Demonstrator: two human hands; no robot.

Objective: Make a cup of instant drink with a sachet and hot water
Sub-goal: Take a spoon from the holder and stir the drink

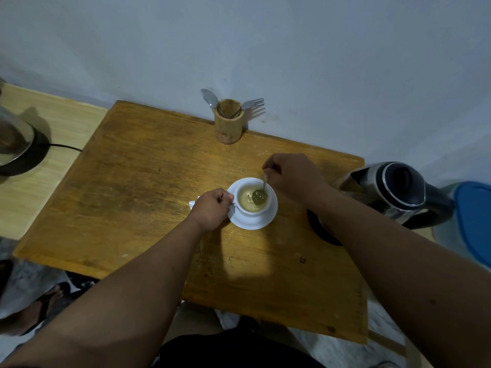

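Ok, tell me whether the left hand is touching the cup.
Touching. The head view shows the left hand closed on the handle of the cup, with no gap between them.

— What is the table (148, 197) looking like?
— Worn wood, matt and scuffed. The cup (251, 208) and saucer (255, 223) are showing as smooth, glossy white ceramic.
— And the kettle (393, 195)?
— Shiny metal body, glossy black plastic lid. The holder (228, 126) is looking like raw wood, the spoon (261, 191) polished metal.
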